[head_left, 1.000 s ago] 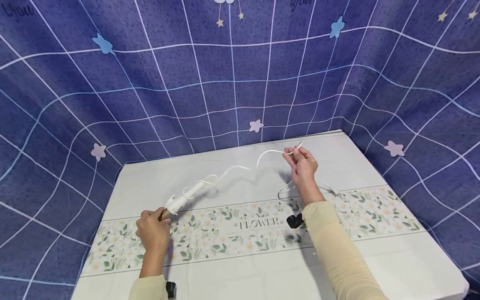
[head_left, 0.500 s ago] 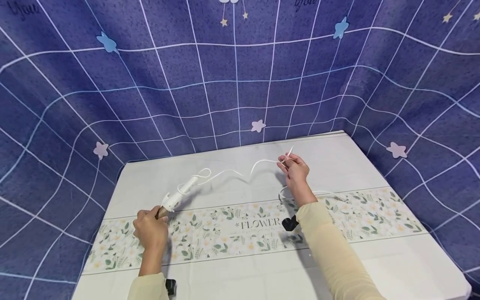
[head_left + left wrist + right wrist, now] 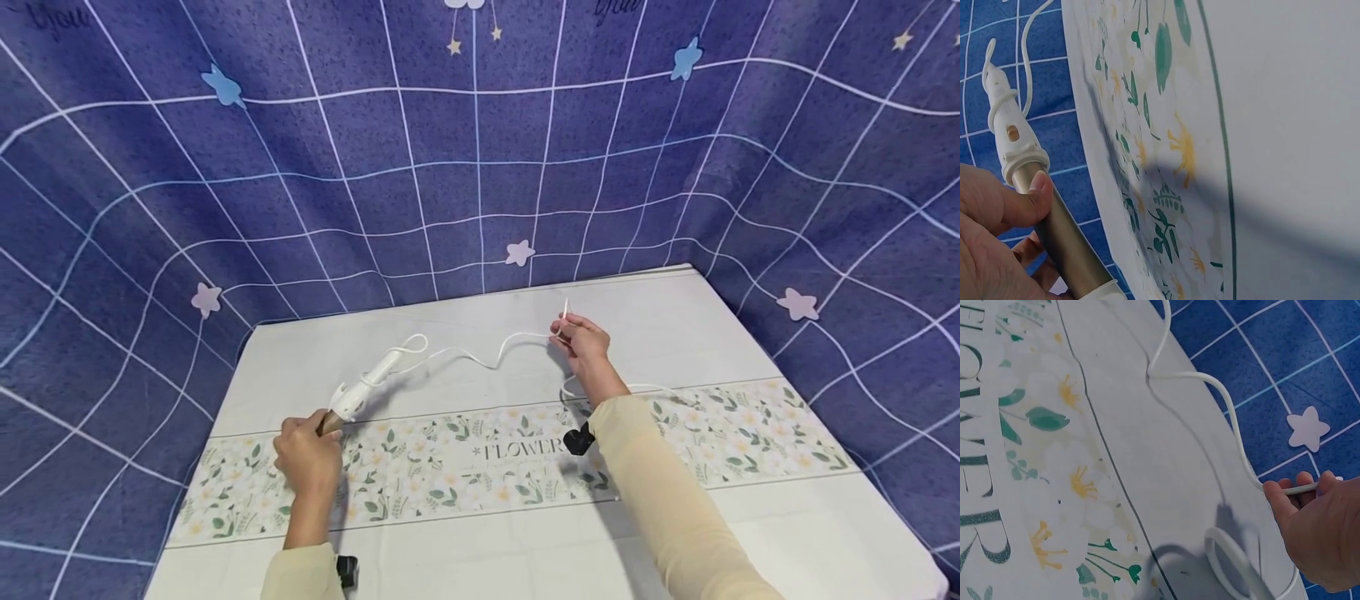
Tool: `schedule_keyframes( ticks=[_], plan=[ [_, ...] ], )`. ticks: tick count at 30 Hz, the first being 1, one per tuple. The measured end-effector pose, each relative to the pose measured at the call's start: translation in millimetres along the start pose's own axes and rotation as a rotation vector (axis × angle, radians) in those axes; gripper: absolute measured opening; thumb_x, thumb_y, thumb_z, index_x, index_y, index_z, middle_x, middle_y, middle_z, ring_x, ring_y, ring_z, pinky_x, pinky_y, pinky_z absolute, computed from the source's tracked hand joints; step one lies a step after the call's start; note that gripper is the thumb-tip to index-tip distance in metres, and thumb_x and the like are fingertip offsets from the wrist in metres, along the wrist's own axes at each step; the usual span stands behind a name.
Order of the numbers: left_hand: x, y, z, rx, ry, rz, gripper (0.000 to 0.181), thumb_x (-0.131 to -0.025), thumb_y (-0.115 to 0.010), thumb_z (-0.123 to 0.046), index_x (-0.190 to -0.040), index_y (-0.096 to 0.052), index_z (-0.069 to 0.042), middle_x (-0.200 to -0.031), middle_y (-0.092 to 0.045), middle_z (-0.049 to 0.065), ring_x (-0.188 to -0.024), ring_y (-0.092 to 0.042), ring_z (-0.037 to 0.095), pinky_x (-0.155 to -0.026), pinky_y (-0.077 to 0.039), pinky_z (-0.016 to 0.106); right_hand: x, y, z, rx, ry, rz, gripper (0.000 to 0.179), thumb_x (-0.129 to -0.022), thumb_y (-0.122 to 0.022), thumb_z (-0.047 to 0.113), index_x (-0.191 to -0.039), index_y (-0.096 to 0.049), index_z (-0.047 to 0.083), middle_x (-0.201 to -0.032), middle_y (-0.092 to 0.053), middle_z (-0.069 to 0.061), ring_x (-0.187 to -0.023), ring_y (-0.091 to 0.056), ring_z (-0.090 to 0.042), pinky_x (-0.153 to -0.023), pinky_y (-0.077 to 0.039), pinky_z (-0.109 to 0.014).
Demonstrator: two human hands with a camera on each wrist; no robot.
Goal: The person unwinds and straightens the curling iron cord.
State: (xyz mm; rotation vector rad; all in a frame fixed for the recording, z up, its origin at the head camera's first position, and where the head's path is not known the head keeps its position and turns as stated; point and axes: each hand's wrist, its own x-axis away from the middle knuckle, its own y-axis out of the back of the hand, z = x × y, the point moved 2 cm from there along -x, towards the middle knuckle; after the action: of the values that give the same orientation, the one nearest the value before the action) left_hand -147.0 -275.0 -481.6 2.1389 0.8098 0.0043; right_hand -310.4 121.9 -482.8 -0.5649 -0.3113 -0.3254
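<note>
My left hand (image 3: 307, 454) grips the gold barrel (image 3: 1066, 234) of what looks like a curling iron. Its white handle (image 3: 372, 379) points away, up and to the right. One turn of white cord (image 3: 1005, 99) loops round the handle. From there the cord (image 3: 517, 337) runs in loose waves to my right hand (image 3: 588, 342), which pinches it between thumb and fingers. A short piece of cord sticks up past those fingertips. Beyond the hand, more cord (image 3: 1232, 559) curves in a loop and trails right over the table, partly behind my right forearm.
A white tablecloth (image 3: 465, 550) with a flowered band and the word FLOWER covers the table. Blue curtains (image 3: 375, 167) with a grid and stars hang close behind it and at both sides. Black wrist mounts (image 3: 579, 439) sit at my cuffs.
My right hand has moved left and slightly nearer, still pinching the cord, so the stretch between the hands hangs slacker. The cord loop by the handle's end has spread wider. The left hand stays nearly in place.
</note>
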Motion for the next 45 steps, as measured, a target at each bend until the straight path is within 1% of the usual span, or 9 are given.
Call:
schedule_keyframes(
  ticks=[11,14,17,20,21,24,33,39,45],
  plan=[
    [0.7,-3.3,-7.4,0.037,-0.014,0.005,0.035,-0.082,-0.069,0.003,-0.116,-0.066,0.003,-0.108,-0.053,0.022,-0.109,-0.044,0.045,-0.095,-0.023,0.069,-0.6,2,-2,0.104,-0.018,-0.008,0.032,-0.092,-0.059,-0.004,-0.124,-0.057,-0.007,-0.083,-0.071,-0.007,-0.089,-0.069,-0.021,-0.096,-0.047,-0.041],
    [0.8,-3.3,-9.2,0.041,-0.021,0.000,0.035,-0.081,-0.069,0.003,-0.116,-0.066,0.003,-0.108,-0.053,0.023,-0.108,-0.044,0.046,-0.095,-0.022,0.070,0.0,1,-2,0.086,-0.020,-0.008,0.033,-0.092,-0.059,-0.004,-0.125,-0.056,-0.007,-0.094,-0.071,-0.013,-0.093,-0.068,-0.024,-0.096,-0.046,-0.043],
    [1.7,-3.2,-11.2,0.047,-0.021,0.006,0.036,-0.081,-0.069,0.003,-0.117,-0.065,0.004,-0.109,-0.053,0.023,-0.109,-0.043,0.046,-0.095,-0.022,0.069,2.4,1,-1,0.068,-0.011,-0.011,0.033,-0.092,-0.059,-0.003,-0.125,-0.056,-0.007,-0.107,-0.068,-0.019,-0.088,-0.069,-0.022,-0.096,-0.047,-0.044],
    [2.7,-3.2,-13.3,0.051,-0.018,0.007,0.036,-0.082,-0.069,0.003,-0.118,-0.065,0.004,-0.109,-0.052,0.022,-0.109,-0.043,0.046,-0.096,-0.023,0.068,6.9,0,1,0.060,0.008,0.001,0.030,-0.092,-0.059,-0.004,-0.122,-0.058,-0.007,-0.108,-0.068,-0.020,-0.089,-0.069,-0.023,-0.096,-0.047,-0.044],
    [2.9,-2.9,-14.1,0.051,-0.019,0.008,0.036,-0.082,-0.069,0.003,-0.118,-0.065,0.004,-0.109,-0.052,0.022,-0.109,-0.043,0.046,-0.096,-0.023,0.068,8.7,-1,2,0.063,0.016,0.009,0.028,-0.092,-0.059,-0.004,-0.120,-0.059,-0.007,-0.108,-0.068,-0.021,-0.086,-0.069,-0.021,-0.095,-0.047,-0.044],
    [2.9,-2.5,-16.2,0.056,-0.020,0.006,0.036,-0.082,-0.070,0.003,-0.117,-0.066,0.003,-0.109,-0.053,0.022,-0.109,-0.044,0.046,-0.096,-0.024,0.067,14.2,-7,2,0.078,0.024,0.041,0.026,-0.092,-0.059,-0.003,-0.117,-0.059,-0.006,-0.110,-0.067,-0.023,-0.093,-0.069,-0.025,-0.092,-0.049,-0.043],
    [4.7,-1.3,-21.3,0.068,-0.048,0.015,0.031,-0.083,-0.069,0.001,-0.114,-0.068,0.001,-0.107,-0.053,0.021,-0.106,-0.046,0.046,-0.094,-0.028,0.067,29.9,-32,-13,0.134,-0.019,0.195,0.037,-0.095,-0.053,-0.001,-0.131,-0.049,-0.010,-0.123,-0.058,-0.030,-0.109,-0.062,-0.035,-0.089,-0.051,-0.042],
    [6.9,0.1,-26.0,0.052,-0.085,0.009,0.031,-0.083,-0.069,0.002,-0.114,-0.068,0.001,-0.105,-0.054,0.021,-0.102,-0.047,0.046,-0.092,-0.032,0.064,37.0,-45,-34,0.144,-0.085,0.263,0.039,-0.096,-0.053,-0.001,-0.133,-0.046,-0.012,-0.129,-0.053,-0.032,-0.116,-0.056,-0.040,-0.089,-0.052,-0.042],
    [8.4,-0.1,-31.8,0.058,-0.104,0.025,0.031,-0.083,-0.069,0.003,-0.114,-0.067,0.002,-0.105,-0.054,0.022,-0.103,-0.047,0.047,-0.095,-0.028,0.067,42.8,-55,-55,0.145,-0.160,0.315,0.040,-0.096,-0.052,0.000,-0.133,-0.045,-0.013,-0.128,-0.053,-0.033,-0.118,-0.053,-0.042,-0.092,-0.049,-0.046]
  ],
)
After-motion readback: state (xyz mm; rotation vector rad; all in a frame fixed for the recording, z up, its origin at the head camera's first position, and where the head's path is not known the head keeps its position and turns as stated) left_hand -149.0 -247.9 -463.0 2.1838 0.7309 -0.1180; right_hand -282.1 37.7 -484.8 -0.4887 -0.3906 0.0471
